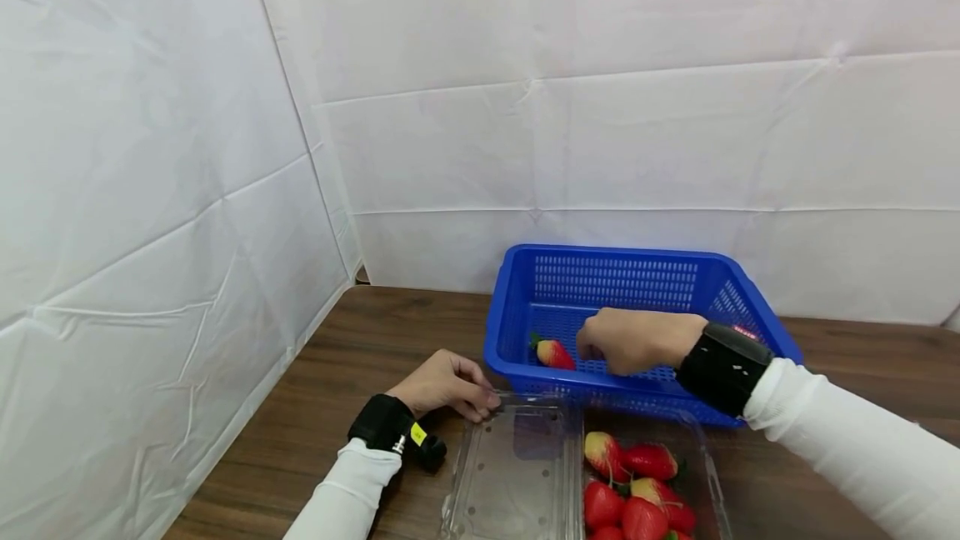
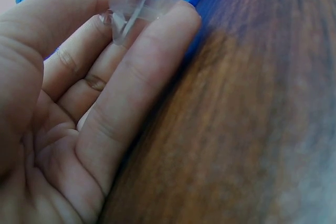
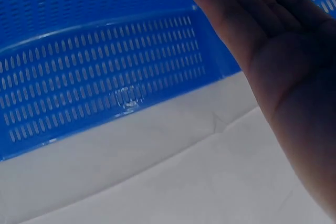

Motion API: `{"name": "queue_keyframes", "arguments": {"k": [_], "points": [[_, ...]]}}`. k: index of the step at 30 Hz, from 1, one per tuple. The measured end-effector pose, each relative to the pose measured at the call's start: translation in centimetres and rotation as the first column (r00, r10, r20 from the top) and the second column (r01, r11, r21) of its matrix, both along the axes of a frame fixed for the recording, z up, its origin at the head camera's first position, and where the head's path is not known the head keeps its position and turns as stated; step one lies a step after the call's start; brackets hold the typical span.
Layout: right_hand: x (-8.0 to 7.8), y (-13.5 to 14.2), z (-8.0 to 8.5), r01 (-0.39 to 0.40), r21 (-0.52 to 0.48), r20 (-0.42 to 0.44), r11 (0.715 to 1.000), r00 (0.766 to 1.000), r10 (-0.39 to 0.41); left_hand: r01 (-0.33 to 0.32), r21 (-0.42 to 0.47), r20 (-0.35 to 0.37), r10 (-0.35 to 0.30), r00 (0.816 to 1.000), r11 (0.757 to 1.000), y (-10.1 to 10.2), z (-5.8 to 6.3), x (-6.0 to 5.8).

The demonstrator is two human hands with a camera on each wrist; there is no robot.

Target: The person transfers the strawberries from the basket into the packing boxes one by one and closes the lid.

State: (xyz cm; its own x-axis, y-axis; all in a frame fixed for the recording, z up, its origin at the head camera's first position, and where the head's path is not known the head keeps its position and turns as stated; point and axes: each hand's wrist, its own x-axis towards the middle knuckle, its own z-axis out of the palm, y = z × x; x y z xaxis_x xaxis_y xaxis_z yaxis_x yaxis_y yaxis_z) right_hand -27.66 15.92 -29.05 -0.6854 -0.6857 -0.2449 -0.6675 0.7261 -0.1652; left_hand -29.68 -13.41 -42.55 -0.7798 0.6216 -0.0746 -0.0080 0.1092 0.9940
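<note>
With thumb and fingers, my left hand [image 1: 450, 386] pinches the corner of a clear plastic clamshell box's lid [image 1: 517, 473]; the left wrist view shows the clear plastic rim [image 2: 126, 27] between them. Several red strawberries [image 1: 645, 515] lie in the box's right half, some pale near the stem. My right hand [image 1: 637, 340] reaches down into a blue perforated basket [image 1: 622, 257], knuckles bent and fingers pointing downward. Just left of it, a strawberry [image 1: 555, 354] lies on the basket floor. The fingertips are hidden in the head view and out of frame in the right wrist view, so I cannot tell if they hold anything.
Box and basket stand on a dark wooden table [image 1: 300, 440], the basket directly behind the box. White sheeting [image 1: 637, 140] hangs close behind the basket, and more of it [image 1: 150, 190] runs along the left side. The basket's raised rim surrounds my right hand.
</note>
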Motion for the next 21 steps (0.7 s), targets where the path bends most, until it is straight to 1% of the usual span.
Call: {"name": "queue_keyframes", "arguments": {"k": [6, 10, 15, 21], "points": [[-0.7, -0.8, -0.3, -0.010, 0.016, 0.017, 1.000, 1.000, 0.010, -0.009, -0.002, -0.008, 0.009, 1.000, 1.000, -0.2, 0.1, 0.0], [-1.0, -1.4, -0.6, 0.022, 0.056, 0.024, 0.998, 0.999, -0.023, -0.013, 0.001, 0.006, 0.013, 1.000, 1.000, -0.2, 0.1, 0.1], [-1.1, -1.8, -0.9, 0.070, 0.095, 0.036, 0.993, 0.997, -0.074, -0.010, 0.001, 0.006, 0.010, 1.000, 1.000, -0.3, 0.1, 0.1], [-1.2, -2.0, -1.3, 0.067, 0.104, 0.041, 0.992, 0.997, -0.071, -0.007, 0.001, 0.002, 0.007, 1.000, 1.000, -0.3, 0.1, 0.2]]}}
